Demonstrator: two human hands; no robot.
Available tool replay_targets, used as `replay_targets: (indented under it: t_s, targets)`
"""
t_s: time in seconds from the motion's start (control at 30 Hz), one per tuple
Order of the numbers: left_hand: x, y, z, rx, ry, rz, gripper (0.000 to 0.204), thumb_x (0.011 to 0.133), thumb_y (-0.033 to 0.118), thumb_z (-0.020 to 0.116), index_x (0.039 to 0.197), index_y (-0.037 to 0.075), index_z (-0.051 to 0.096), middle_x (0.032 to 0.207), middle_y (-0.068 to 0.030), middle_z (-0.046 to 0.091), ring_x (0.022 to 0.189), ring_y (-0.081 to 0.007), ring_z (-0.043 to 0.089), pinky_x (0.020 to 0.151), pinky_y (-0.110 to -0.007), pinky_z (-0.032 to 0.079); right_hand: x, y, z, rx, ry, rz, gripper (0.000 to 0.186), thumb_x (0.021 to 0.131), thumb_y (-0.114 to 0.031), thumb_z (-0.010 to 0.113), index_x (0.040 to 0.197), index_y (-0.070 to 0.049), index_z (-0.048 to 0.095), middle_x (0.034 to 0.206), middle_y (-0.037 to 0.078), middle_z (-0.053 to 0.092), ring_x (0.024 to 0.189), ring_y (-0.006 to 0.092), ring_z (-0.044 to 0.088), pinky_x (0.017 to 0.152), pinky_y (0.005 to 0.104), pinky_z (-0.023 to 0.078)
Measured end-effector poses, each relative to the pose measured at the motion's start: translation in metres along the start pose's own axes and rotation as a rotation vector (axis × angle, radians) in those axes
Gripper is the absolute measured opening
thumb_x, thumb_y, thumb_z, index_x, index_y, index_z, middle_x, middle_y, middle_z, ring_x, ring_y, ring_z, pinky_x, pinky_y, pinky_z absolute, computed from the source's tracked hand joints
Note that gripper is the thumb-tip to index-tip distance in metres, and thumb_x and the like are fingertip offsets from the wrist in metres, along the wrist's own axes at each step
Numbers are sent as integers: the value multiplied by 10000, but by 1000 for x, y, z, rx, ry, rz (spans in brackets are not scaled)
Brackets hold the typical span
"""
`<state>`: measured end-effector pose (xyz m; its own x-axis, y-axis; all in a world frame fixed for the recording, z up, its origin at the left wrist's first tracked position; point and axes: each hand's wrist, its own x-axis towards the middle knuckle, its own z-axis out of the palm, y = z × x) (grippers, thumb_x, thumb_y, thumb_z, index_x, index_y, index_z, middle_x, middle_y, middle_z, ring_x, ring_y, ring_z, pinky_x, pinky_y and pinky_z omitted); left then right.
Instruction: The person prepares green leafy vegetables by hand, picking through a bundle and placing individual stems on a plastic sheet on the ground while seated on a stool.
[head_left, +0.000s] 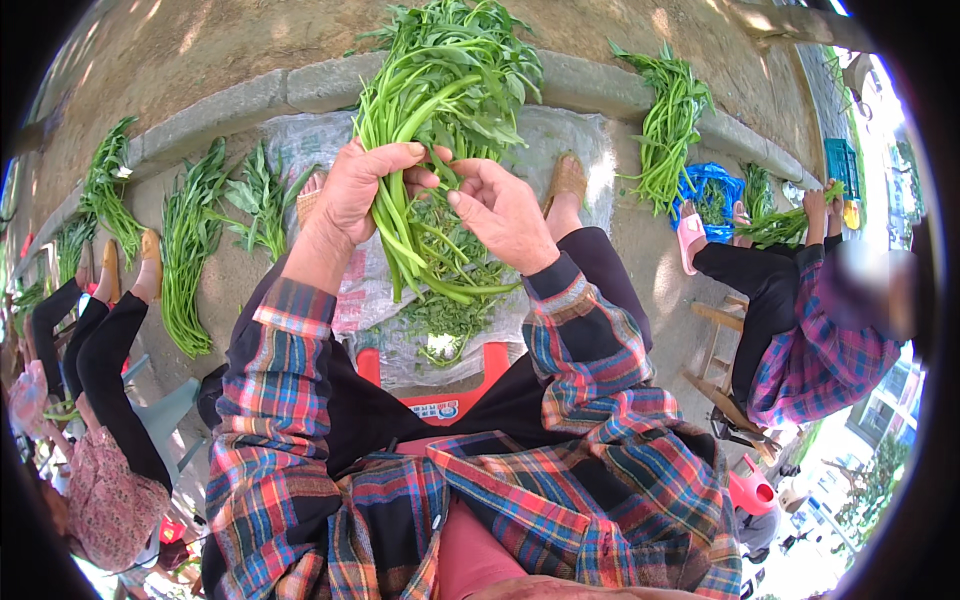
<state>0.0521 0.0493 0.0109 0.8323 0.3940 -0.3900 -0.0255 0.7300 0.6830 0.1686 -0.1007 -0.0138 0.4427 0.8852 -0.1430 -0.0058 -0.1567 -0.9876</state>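
A large bunch of leafy greens [425, 100] with long pale-green stalks rises in front of me, its leafy tops pointing away. My left hand [365, 185] is wrapped round the stalks, thumb on top. On the right of the bunch, my right hand [500, 210] has its thumb and fingers closed in a pinch at a leaf or stem; the exact piece is partly hidden. Beneath both hands, loose trimmed greens [440, 325] lie in a pile on a pale plastic sheet [575, 135] between my feet.
A red plastic stool [440, 408] shows between my legs. More greens [190, 250] lie to the left, another bunch [668, 130] to the right. Beside a blue bag [725, 190], a co-worker [830, 340] sits handling greens; another person [110, 480] sits left. A stone curb [335, 85] runs across the far side.
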Motion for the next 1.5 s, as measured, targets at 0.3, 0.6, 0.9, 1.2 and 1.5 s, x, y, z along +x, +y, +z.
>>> replay_targets:
  t_s: [0.3, 0.6, 0.9, 1.2, 1.5]
  targets:
    - [-1, -2, 4, 4, 15, -11, 251, 804, 65, 573, 1044, -9, 573, 926, -145, 655, 694, -158, 654, 625, -263, 555, -1, -7, 1, 45, 56, 20, 147, 831, -110, 609, 879, 21, 563, 647, 13, 535, 575, 49, 452, 518, 225, 404]
    - [-2, -7, 4, -17, -42, -34, 285, 830, 100, 543, 1078, -40, 541, 926, -171, 637, 763, -206, 650, 707, -309, 541, -2, -5, 1, 1, 123, -12, 75, 822, -53, 563, 776, 4, 550, 591, -5, 510, 530, 41, 418, 471, 225, 367]
    - [-7, -3, 5, -34, -113, -16, 324, 822, 117, 532, 1104, -43, 521, 1073, -210, 585, 759, -202, 644, 648, -270, 535, -1, -21, -17, 156, 180, 59, 84, 837, -40, 501, 790, -14, 565, 593, -23, 515, 503, 31, 463, 461, 184, 363]
    - [-3, -3, 1, -46, -175, -8, 496, 819, 154, 509, 1262, -47, 411, 1229, -214, 501, 832, -165, 619, 624, -220, 516, 0, -10, -7, -243, 185, -107, 195, 749, -41, 584, 942, -15, 560, 703, 45, 542, 550, 120, 515, 517, 256, 424]
    - [6, -16, 8, 105, 266, 159, 313, 843, 102, 598, 1139, 20, 535, 1097, -114, 606, 761, -154, 641, 612, -248, 528, -1, -9, -9, -362, 113, -195, 293, 779, -132, 608, 1047, -29, 552, 900, 101, 551, 706, 185, 575, 614, 290, 473]
